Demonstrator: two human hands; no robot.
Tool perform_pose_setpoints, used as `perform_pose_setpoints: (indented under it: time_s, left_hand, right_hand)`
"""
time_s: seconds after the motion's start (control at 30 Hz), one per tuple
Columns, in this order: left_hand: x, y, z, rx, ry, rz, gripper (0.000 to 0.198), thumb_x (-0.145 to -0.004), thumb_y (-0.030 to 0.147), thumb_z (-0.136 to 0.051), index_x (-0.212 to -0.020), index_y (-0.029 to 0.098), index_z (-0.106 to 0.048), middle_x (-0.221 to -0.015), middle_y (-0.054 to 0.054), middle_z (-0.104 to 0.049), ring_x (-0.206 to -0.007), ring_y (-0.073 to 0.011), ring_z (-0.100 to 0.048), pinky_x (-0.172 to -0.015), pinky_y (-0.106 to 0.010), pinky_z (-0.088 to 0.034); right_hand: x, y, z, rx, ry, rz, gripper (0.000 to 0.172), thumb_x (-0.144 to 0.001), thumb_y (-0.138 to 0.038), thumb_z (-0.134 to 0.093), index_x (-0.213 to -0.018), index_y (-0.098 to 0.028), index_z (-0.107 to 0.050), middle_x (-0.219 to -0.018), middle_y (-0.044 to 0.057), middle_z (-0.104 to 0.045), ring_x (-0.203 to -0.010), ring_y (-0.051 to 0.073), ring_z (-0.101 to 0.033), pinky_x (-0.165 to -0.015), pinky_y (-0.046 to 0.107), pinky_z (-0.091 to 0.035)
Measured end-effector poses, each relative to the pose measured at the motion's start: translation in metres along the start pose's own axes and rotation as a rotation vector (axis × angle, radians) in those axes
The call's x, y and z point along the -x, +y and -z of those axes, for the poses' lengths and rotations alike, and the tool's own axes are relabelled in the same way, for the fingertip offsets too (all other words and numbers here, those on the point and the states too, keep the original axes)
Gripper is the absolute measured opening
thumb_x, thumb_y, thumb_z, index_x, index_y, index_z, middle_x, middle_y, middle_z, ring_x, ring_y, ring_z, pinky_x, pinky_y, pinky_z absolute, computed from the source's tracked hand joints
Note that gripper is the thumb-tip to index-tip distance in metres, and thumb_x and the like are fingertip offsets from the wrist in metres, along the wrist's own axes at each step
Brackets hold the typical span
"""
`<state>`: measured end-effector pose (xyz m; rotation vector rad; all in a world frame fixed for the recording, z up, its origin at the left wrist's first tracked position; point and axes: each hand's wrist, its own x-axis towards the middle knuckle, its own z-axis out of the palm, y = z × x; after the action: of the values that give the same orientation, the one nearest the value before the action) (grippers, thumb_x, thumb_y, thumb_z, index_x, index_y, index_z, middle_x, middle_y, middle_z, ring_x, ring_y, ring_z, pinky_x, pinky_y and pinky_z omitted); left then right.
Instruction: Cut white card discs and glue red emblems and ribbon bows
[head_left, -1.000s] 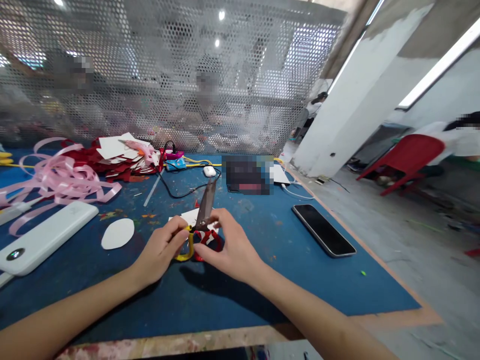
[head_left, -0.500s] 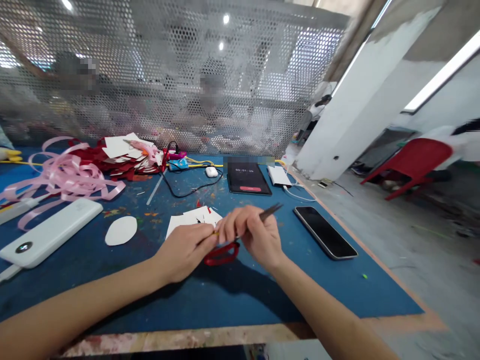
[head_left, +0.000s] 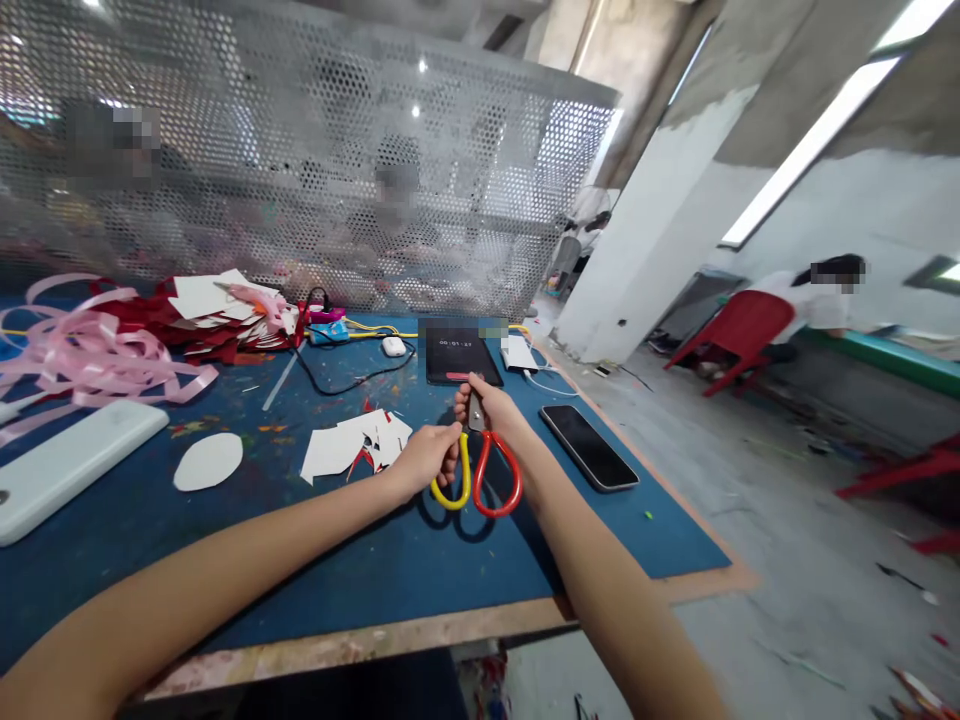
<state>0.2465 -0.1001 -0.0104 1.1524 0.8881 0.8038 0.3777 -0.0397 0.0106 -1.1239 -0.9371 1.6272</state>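
A pair of scissors (head_left: pixel 476 416) is held over the table, its yellow and red handle loops towards me. My right hand (head_left: pixel 497 405) is closed around the blades, hiding their tips. With fingers bent, my left hand (head_left: pixel 421 462) grips the yellow loop near its top. Left of the hands lie white paper pieces (head_left: pixel 330 452) with red scraps among them. A rounded white paper cutout (head_left: pixel 208 462) rests farther left on the blue mat.
Pink ribbon (head_left: pixel 112 345) and stacked paper pieces (head_left: pixel 210 300) lie at the back left, near a white power bank (head_left: pixel 82 465). A tablet (head_left: pixel 461 365) stands behind my hands. A phone (head_left: pixel 589 447) lies to the right. A perforated metal screen (head_left: pixel 300 180) borders the back.
The scissors have turned so both handle loops point towards me, with my right hand around the blades. My left hand has shifted to the yellow loop. The view has swung right.
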Motion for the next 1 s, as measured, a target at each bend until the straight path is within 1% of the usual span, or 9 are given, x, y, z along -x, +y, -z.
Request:
perform_pose_setpoints:
  time_s: [0.17, 0.3, 0.43, 0.53, 0.63, 0.83, 0.93, 1.0]
  left_hand:
    - [0.004, 0.002, -0.003, 0.103, 0.002, 0.04, 0.039, -0.085, 0.039, -0.043, -0.052, 0.017, -0.039, -0.039, 0.007, -0.039, -0.031, -0.0055, -0.04, -0.038, -0.018, -0.031]
    - [0.005, 0.005, -0.009, 0.19, 0.0, 0.11, 0.04, -0.087, 0.037, -0.038, -0.052, 0.017, -0.038, -0.038, 0.006, -0.039, -0.031, -0.0064, -0.04, -0.037, -0.018, -0.029]
    - [0.007, 0.006, -0.016, 0.271, 0.008, 0.158, 0.041, -0.088, 0.036, -0.035, -0.051, 0.018, -0.034, -0.036, 0.005, -0.038, -0.03, -0.0071, -0.039, -0.037, -0.018, -0.03]
    - [0.009, 0.004, -0.019, 0.317, 0.019, 0.163, 0.04, -0.087, 0.037, -0.036, -0.052, 0.018, -0.032, -0.035, 0.005, -0.038, -0.03, -0.0073, -0.038, -0.038, -0.018, -0.031]
    - [0.011, 0.003, -0.02, 0.344, 0.027, 0.165, 0.04, -0.086, 0.041, -0.038, -0.054, 0.019, -0.032, -0.036, 0.005, -0.039, -0.031, -0.008, -0.04, -0.037, -0.017, -0.03]
    - [0.017, 0.001, -0.021, 0.366, 0.025, 0.181, 0.04, -0.086, 0.042, -0.038, -0.054, 0.019, -0.032, -0.037, 0.004, -0.042, -0.032, -0.0088, -0.042, -0.036, -0.018, -0.031]
    - [0.025, -0.005, -0.017, 0.375, 0.013, 0.129, 0.04, -0.084, 0.043, -0.043, -0.054, 0.019, -0.033, -0.038, 0.006, -0.04, -0.032, -0.0077, -0.041, -0.036, -0.017, -0.031]
    - [0.034, -0.01, -0.007, 0.337, -0.011, 0.045, 0.042, -0.082, 0.047, -0.047, -0.054, 0.019, -0.032, -0.038, 0.007, -0.039, -0.031, -0.007, -0.038, -0.034, -0.018, -0.031]
  right_hand:
    - [0.0, 0.0, -0.004, -0.122, 0.039, -0.035, 0.033, -0.085, -0.036, -0.048, -0.059, -0.018, -0.039, -0.044, -0.007, -0.042, -0.036, 0.005, -0.037, -0.041, 0.017, -0.031]
    - [0.001, -0.001, -0.004, -0.165, 0.058, -0.037, 0.034, -0.089, -0.034, -0.04, -0.059, -0.019, -0.036, -0.042, -0.007, -0.039, -0.034, 0.004, -0.033, -0.039, 0.017, -0.027]
    - [0.002, -0.003, -0.003, -0.18, 0.069, -0.014, 0.035, -0.091, -0.034, -0.037, -0.059, -0.019, -0.033, -0.04, -0.009, -0.035, -0.032, 0.004, -0.03, -0.037, 0.016, -0.026]
    - [0.004, -0.005, -0.001, -0.175, 0.086, 0.024, 0.036, -0.093, -0.032, -0.03, -0.06, -0.02, -0.032, -0.039, -0.009, -0.032, -0.032, 0.005, -0.029, -0.036, 0.015, -0.026]
    - [0.004, -0.005, 0.002, -0.147, 0.116, 0.061, 0.036, -0.094, -0.03, -0.026, -0.059, -0.02, -0.031, -0.038, -0.009, -0.03, -0.031, 0.005, -0.029, -0.036, 0.015, -0.026]
    - [-0.001, 0.001, 0.002, 0.013, 0.188, 0.125, 0.037, -0.089, -0.035, -0.039, -0.056, -0.02, -0.034, -0.039, -0.008, -0.034, -0.032, 0.005, -0.032, -0.037, 0.018, -0.031]
    - [0.003, -0.002, -0.001, 0.136, 0.236, 0.211, 0.034, -0.084, -0.038, -0.047, -0.056, -0.018, -0.042, -0.043, -0.005, -0.043, -0.037, 0.007, -0.041, -0.042, 0.021, -0.036]
    - [0.015, -0.004, -0.003, 0.201, 0.274, 0.3, 0.028, -0.08, -0.038, -0.053, -0.062, -0.017, -0.05, -0.052, -0.002, -0.053, -0.047, 0.009, -0.049, -0.048, 0.022, -0.04]
